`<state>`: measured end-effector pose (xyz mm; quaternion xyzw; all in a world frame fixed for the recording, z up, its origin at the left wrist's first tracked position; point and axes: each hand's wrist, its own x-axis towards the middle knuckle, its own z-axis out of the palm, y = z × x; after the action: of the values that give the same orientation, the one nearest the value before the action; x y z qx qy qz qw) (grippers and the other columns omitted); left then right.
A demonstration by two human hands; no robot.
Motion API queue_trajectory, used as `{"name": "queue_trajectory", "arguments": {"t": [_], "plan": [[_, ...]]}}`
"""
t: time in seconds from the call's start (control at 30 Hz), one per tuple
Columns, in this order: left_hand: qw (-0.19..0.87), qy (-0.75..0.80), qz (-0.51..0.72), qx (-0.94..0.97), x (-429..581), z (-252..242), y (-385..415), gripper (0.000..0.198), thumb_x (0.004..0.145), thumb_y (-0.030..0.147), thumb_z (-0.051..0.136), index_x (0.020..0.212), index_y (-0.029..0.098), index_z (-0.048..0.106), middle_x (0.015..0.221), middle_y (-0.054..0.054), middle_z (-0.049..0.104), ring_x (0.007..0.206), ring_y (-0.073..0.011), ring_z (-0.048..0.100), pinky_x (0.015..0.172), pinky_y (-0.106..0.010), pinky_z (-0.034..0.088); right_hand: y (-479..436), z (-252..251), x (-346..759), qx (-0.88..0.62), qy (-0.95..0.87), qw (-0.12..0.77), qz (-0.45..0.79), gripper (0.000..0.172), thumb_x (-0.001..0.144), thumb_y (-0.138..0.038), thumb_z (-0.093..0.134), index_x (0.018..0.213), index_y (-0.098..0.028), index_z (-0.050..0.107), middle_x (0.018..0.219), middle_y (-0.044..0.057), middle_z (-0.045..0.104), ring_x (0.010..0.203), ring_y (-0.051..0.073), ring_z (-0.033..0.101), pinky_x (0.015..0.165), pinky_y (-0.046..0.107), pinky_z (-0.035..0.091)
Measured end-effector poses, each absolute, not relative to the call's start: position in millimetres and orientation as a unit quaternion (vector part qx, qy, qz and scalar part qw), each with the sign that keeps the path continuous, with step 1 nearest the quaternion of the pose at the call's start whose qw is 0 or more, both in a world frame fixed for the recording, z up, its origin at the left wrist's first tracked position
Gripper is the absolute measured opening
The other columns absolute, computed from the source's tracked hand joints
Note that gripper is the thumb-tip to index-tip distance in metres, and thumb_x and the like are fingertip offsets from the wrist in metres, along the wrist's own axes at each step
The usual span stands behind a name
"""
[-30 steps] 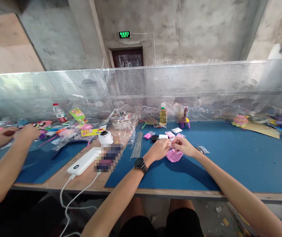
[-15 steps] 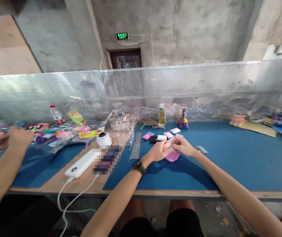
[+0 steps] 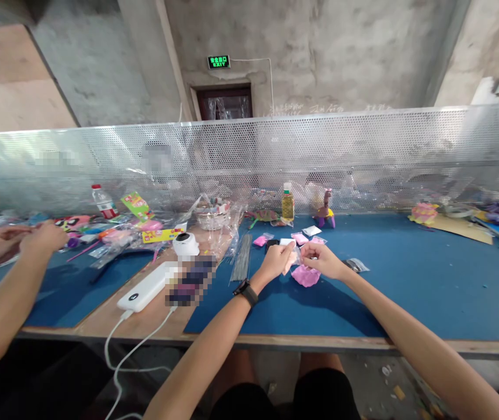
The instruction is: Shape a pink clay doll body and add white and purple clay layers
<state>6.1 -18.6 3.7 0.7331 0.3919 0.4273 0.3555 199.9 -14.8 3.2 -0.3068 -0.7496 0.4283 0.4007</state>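
Observation:
My left hand (image 3: 276, 261) is closed on a small clear plastic packet (image 3: 297, 255) with something pale in it. My right hand (image 3: 324, 260) pinches at the packet's other side, its thumb and fingers together. Just below the hands, on the blue mat, lies a pink piece with a wavy edge (image 3: 305, 277). Behind them are several small packets, among them a pink one (image 3: 259, 240) and a white one (image 3: 311, 231). A bundle of thin wires (image 3: 242, 258) lies left of my left hand. Right of my right hand is a small clear packet with dark contents (image 3: 357, 265).
A brown-and-purple animal figure (image 3: 325, 213) and a yellow bottle (image 3: 287, 203) stand at the back, before a perforated metal screen (image 3: 354, 157). To the left are a white power bank (image 3: 148, 287), a white camera (image 3: 185, 245) and a basket (image 3: 213, 219). A co-worker's hands (image 3: 42, 238) work farther left.
My hands have drawn slightly apart at the packet, and more of it shows between them. The pink piece below is more exposed. The co-worker's hands have shifted right.

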Motion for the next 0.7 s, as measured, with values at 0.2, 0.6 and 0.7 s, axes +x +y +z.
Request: {"name": "queue_trajectory", "arguments": {"t": [0.2, 0.6, 0.7], "plan": [[0.401, 0.380, 0.483, 0.679, 4, -2, -7, 0.058, 0.094, 0.064, 0.046, 0.056, 0.019, 0.049, 0.044, 0.002, 0.048, 0.043, -0.0106, 0.048, 0.050, -0.024, 0.039, -13, 5, 201, -0.348, -0.725, 0.443, 0.396, 0.033, 0.077, -0.046, 0.074, 0.090, -0.017, 0.066, 0.078, 0.003, 0.068, 0.065, 0.015, 0.061, 0.059, 0.027, 0.052], [0.537, 0.323, 0.512, 0.587, -4, 1, 1, 0.051, 0.069, 0.048, 0.083, 0.102, 0.017, 0.059, 0.073, 0.001, 0.063, 0.060, -0.0113, 0.057, 0.057, -0.023, 0.046, -4, 2, 210, -0.397, -0.680, 0.468, 0.400, 0.053, 0.076, -0.055, 0.074, 0.113, -0.015, 0.072, 0.081, 0.005, 0.074, 0.062, 0.016, 0.063, 0.056, 0.027, 0.055], [0.500, 0.324, 0.520, 0.612, -4, 0, 2, 0.049, 0.068, 0.050, 0.082, 0.095, 0.016, 0.061, 0.076, 0.000, 0.065, 0.064, -0.0115, 0.058, 0.059, -0.022, 0.044, -8, 7, 209, -0.394, -0.695, 0.446, 0.403, 0.054, 0.076, -0.055, 0.075, 0.112, -0.015, 0.073, 0.071, 0.002, 0.070, 0.057, 0.015, 0.061, 0.055, 0.027, 0.054]]}}
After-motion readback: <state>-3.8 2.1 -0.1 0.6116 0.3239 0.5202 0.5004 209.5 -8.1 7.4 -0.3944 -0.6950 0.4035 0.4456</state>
